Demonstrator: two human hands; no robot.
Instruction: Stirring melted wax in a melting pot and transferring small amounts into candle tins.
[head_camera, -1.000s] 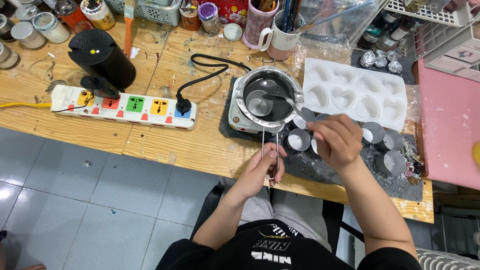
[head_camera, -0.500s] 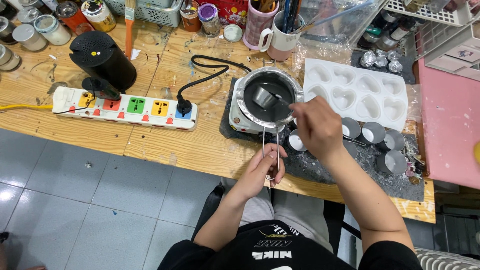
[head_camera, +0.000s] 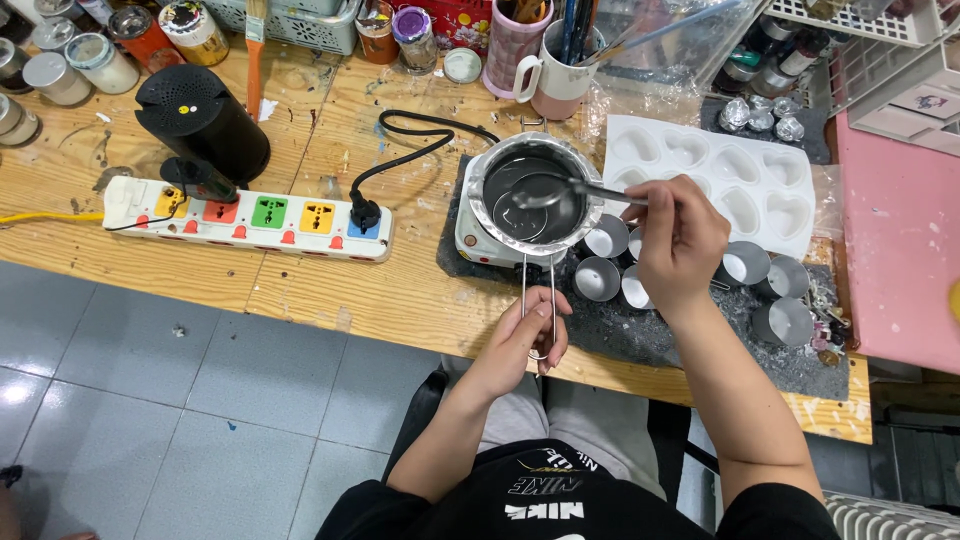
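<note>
On the wooden workbench (head_camera: 300, 300), item one: a small round metal melting pot (head_camera: 527, 188) with a long wire loop handle (head_camera: 537, 305), sitting on a white hot plate (head_camera: 480, 243). Your left hand (head_camera: 520, 340) is curled closed around the end of that handle, steadying it. Your right hand (head_camera: 680, 240) is closed in a pinch on a long metal spoon (head_camera: 560, 190), whose bowl sits over the dark liquid in the pot. Progress, as a judgement: stirring or scooping is under way; the white silicone tray of heart-shaped cavities (head_camera: 720, 185) looks unfilled, and the small round metal cups (head_camera: 598, 278) beside the pot show pale insides (filled or bare, you cannot tell from here), so the filling seems largely ahead. Count: one pot, one spoon, one tray with eight hearts visible, about seven cups in view, some partly hidden by your hand. Also present: one white power strip with coloured sockets (head_camera: 250, 217), one black cylindrical device (head_camera: 200, 120), one pale mug holding brushes (head_camera: 560, 70).
</note>
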